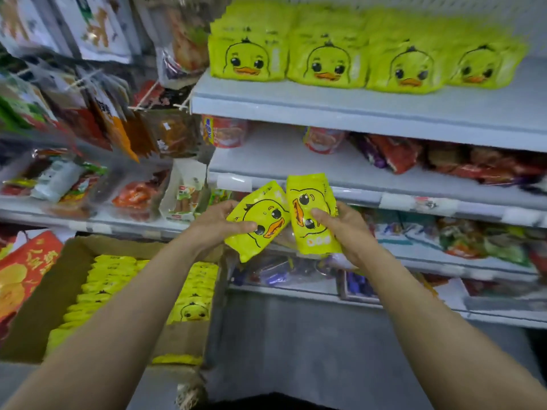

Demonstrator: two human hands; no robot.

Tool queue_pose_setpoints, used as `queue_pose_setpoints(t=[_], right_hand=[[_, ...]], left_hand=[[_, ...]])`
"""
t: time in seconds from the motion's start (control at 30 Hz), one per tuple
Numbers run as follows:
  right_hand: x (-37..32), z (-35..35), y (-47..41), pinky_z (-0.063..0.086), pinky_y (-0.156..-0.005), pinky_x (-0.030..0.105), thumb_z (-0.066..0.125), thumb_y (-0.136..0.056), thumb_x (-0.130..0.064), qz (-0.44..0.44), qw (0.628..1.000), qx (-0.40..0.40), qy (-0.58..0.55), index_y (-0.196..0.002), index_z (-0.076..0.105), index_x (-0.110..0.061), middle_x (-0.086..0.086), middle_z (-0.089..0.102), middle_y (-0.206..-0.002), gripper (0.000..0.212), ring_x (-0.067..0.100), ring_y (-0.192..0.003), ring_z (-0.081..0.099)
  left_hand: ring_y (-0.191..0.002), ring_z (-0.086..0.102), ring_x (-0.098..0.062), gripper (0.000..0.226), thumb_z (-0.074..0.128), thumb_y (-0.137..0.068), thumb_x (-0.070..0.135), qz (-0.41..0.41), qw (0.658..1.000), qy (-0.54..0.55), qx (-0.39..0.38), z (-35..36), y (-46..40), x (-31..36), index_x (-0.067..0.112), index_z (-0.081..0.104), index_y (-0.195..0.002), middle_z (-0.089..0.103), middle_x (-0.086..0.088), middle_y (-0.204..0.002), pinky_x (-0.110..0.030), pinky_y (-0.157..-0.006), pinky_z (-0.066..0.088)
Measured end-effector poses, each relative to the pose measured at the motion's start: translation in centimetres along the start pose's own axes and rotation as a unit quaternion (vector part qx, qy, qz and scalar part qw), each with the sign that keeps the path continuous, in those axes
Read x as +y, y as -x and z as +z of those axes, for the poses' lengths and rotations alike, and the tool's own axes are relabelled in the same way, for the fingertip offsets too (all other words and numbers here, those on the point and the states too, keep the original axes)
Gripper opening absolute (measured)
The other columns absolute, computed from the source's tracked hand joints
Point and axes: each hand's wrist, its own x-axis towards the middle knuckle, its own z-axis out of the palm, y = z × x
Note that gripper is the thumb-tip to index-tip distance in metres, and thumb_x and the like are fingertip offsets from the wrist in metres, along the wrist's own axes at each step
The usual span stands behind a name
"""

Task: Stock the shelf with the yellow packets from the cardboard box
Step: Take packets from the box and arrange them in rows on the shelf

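Hands at centre frame, each holding one yellow packet. My left hand (220, 224) grips a duck-faced packet (257, 221) that lies tilted, thumb across its front and fingers curled behind its left edge. My right hand (343, 229) grips a second packet (312, 214) standing nearly upright with the duck's face turned sideways, thumb pressed on the printed face and fingers wrapped round the right edge. The two packets touch along their inner edges, between my hands.

Below and to the left of my left hand, under that forearm, sits the cardboard box (59, 279), open at the top, with rows of yellow packets (109, 279) standing on edge inside; one duck face shows at the front of the right-hand row (194, 312). Left of the box I see a red and gold bag (20, 279).

Well above both hands, the top shelf (355, 110) carries four stacks of the same yellow packets (328, 59) side by side, duck faces forward, set back from the bare front edge. Directly behind my hands runs a middle shelf (296, 161) with red and purple snack bags (393, 152) toward its right. Beyond my right hand, lower shelves hold mixed coloured packs, blurred. Up and to the left of my left hand, assorted snack packets (112, 125) hang on pegs, with trays of wrapped goods (139, 196) on a shelf beneath them.
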Motion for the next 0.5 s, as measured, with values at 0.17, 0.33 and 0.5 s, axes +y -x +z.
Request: queue_pose_setpoints(t=[0.17,0.33,0.5], right_hand=[[-5.7,-9.5,1.4,0.06,-0.078,0.04,0.079,-0.08,-0.014,-0.092,0.993,0.055,0.049,-0.111,0.066,-0.014,0.003,0.076,-0.1,0.034,0.021,-0.088,0.074],[-12.5,-16.5,1.5,0.059,-0.066,0.033,0.082,-0.076,-0.01,-0.164,0.976,0.111,0.088,-0.1,0.069,-0.017,-0.002,0.077,-0.09,0.029,0.016,-0.079,0.074],[-18.1,-21.5,-0.9,0.061,-0.058,0.037,0.083,-0.075,-0.009,-0.192,0.966,0.134,0.112,-0.099,0.07,-0.019,0.001,0.077,-0.09,0.029,0.023,-0.079,0.075]], left_hand=[[-0.081,0.07,-0.021,0.052,0.085,-0.06,0.017,0.064,0.997,-0.025,-0.022,7.4,-1.9,6.5,0.016,0.064,-0.108,0.073,-0.009,-0.101,-0.034,-0.07,0.056],[-0.076,0.07,-0.009,0.044,0.084,-0.07,0.01,0.125,0.987,-0.082,-0.062,11.7,-4.2,12.7,0.017,0.063,-0.108,0.075,0.011,-0.085,-0.022,-0.066,0.054],[-0.096,0.07,-0.025,0.042,0.082,-0.073,0.007,0.148,0.976,-0.112,-0.115,13.9,-7.5,18.2,0.015,0.066,-0.111,0.073,-0.006,-0.106,-0.039,-0.086,0.056]])
